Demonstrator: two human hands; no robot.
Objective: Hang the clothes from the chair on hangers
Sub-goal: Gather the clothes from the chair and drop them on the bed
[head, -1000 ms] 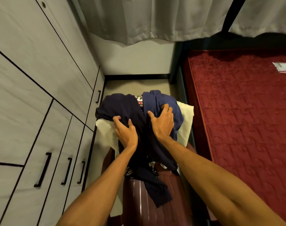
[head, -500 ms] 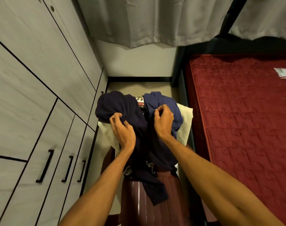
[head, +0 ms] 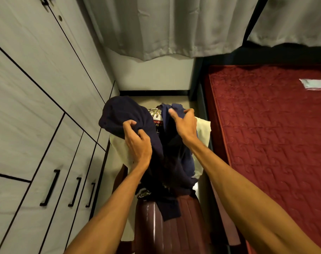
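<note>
grips a bunched fold of the navy garment (head: 119, 112) with the left hand (head: 137, 143), fingers and thumb curled deep into the cloth. pinches the upper edge of the blue garment (head: 185, 162) with the right hand (head: 185, 125), fingers hooked over the fabric, thumb stretched out to the left. hands apart, side by side above the heap, the left one a little lower. cannot tell whether navy and blue are one piece or two.

all of it piled on the maroon chair (head: 156, 233), straight ahead and below the forearms, with a dark tail of cloth hanging down onto the ribbed seat. between the two hands, a patterned cloth (head: 154, 113) with a pale elephant print and a red band, peeking out from under the dark fabric. underneath, a cream cloth (head: 203, 129), sticking out on both sides of the pile.

to the left, a grey wardrobe (head: 37, 98) with black bar handles (head: 49, 187), just beside the chair. to the right, a bed (head: 275, 143) with a quilted dark red cover and a small white packet (head: 314, 84) near its far edge. overhead at the back, a grey curtain (head: 156, 24), its hem ending above the wall.
</note>
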